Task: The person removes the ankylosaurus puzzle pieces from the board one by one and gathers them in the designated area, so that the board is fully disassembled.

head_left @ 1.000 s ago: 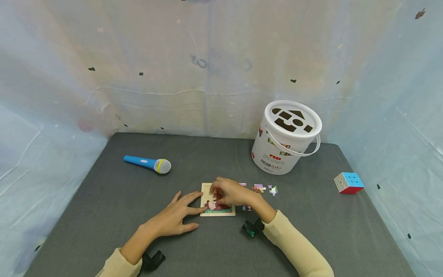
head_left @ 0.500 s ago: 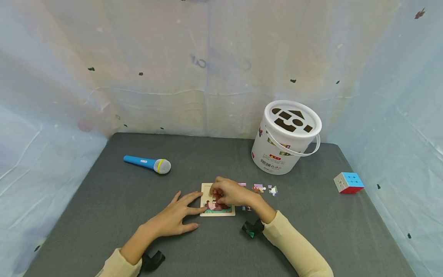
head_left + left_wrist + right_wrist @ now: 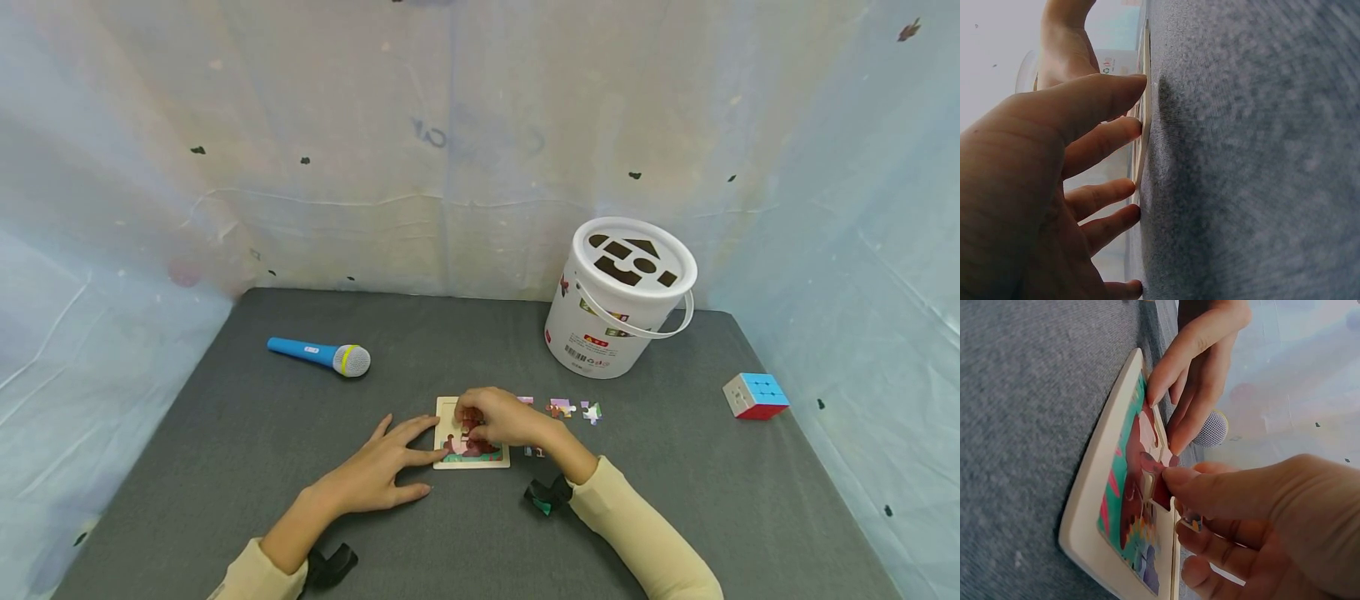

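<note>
A small wooden jigsaw puzzle board (image 3: 472,466) with a pale frame lies at the middle of the table, partly filled with a brown and green picture. My left hand (image 3: 381,471) has its fingers spread; index and middle fingers touch the board's left side, and the thumb is off it. Over the board, my right hand (image 3: 504,415) pinches a brown puzzle piece (image 3: 1160,491) between thumb and fingers. That piece sits tilted at the picture's surface in the right wrist view; its far side is hidden by the fingers.
Several loose puzzle pieces lie right of the board, among them a purple-orange piece (image 3: 560,408) and a white-green piece (image 3: 591,412). Behind stands a white bucket (image 3: 611,308) with a shape-hole lid. A blue toy microphone (image 3: 318,354) lies back left, a puzzle cube (image 3: 756,396) at right.
My right hand's knuckles dip slightly over the board while it keeps its pinch on the puzzle piece. The left hand stays where it was.
</note>
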Tool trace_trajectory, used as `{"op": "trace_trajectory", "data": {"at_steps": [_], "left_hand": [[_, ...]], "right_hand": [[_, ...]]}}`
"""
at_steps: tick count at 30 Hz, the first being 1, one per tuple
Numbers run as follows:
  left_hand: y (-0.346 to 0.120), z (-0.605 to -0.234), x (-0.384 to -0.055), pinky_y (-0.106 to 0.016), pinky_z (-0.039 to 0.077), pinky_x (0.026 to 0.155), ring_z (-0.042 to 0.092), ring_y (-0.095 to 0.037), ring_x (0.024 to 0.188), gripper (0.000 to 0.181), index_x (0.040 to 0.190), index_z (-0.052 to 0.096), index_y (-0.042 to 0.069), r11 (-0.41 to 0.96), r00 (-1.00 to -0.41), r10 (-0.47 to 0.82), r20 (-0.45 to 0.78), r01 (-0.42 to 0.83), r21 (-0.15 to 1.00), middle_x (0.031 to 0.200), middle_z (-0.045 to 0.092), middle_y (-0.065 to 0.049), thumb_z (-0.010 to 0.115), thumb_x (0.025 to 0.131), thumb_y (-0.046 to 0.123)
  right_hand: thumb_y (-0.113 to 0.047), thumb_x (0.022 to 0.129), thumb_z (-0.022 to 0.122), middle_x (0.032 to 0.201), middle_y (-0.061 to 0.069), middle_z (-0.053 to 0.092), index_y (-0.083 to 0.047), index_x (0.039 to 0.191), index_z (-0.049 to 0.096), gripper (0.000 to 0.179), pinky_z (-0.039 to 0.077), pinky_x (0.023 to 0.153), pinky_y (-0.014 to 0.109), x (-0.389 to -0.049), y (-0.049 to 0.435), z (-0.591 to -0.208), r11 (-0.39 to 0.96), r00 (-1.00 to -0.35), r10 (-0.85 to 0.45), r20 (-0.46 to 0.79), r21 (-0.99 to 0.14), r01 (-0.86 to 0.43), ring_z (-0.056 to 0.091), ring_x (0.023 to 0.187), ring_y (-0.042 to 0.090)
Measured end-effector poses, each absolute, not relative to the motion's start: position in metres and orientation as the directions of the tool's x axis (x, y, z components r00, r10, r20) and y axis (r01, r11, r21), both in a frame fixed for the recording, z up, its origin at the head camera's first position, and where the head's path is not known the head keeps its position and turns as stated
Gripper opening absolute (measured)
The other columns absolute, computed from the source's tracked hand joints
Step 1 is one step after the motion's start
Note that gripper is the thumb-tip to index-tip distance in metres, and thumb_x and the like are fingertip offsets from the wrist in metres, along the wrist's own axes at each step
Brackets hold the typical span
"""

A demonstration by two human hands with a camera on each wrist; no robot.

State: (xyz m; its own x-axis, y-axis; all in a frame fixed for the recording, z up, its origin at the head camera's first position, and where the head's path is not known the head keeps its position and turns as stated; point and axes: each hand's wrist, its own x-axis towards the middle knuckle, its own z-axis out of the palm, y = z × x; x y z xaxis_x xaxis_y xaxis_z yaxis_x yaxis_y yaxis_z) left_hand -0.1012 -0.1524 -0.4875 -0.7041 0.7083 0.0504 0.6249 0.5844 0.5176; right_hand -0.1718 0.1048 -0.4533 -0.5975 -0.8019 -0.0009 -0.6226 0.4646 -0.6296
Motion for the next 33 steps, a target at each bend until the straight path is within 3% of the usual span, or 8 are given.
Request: {"op": "trace_trajectory", "data": {"at_steps": [11,16,33], "left_hand": [[-0.1525,-0.4871,-0.1013,-0.076,0.013,0.108,0.026,-0.032,0.148,0.053,0.142,0.059,0.026,0.583,-0.703,0.709,0.048,0.624,0.52,0.159,0.032,-0.011,0.071,0.093,0.038],[-0.1527,-0.488,-0.1015,-0.076,0.013,0.108,0.026,-0.031,0.148,0.053,0.142,0.058,0.027,0.586,-0.705,0.708,0.046,0.623,0.518,0.159,0.032,-0.011,0.071,0.092,0.039],[-0.1526,-0.4888,-0.1013,-0.077,0.014,0.107,0.027,-0.031,0.147,0.054,0.142,0.059,0.027,0.587,-0.705,0.707,0.053,0.627,0.513,0.159,0.032,-0.011,0.072,0.092,0.039]], "right_hand": [[0.006,0.087,0.073,0.083,0.004,0.064,-0.005,0.098,0.067,0.017,0.046,0.063,0.022,-0.1706,0.1035,-0.4539,0.454,-0.602,-0.799,-0.015,-0.672,-0.585,0.052,0.07,0.007],[0.007,0.088,0.07,0.082,0.004,0.063,-0.004,0.105,0.067,0.02,0.045,0.063,0.023,-0.169,0.1031,-0.4528,0.469,-0.607,-0.794,-0.037,-0.674,-0.571,0.05,0.069,0.008],[0.002,0.089,0.072,0.094,0.006,0.069,-0.003,0.108,0.07,0.02,0.046,0.066,0.021,-0.1659,0.1052,-0.4549,0.431,-0.584,-0.812,0.019,-0.656,-0.62,0.053,0.072,0.006]]}}
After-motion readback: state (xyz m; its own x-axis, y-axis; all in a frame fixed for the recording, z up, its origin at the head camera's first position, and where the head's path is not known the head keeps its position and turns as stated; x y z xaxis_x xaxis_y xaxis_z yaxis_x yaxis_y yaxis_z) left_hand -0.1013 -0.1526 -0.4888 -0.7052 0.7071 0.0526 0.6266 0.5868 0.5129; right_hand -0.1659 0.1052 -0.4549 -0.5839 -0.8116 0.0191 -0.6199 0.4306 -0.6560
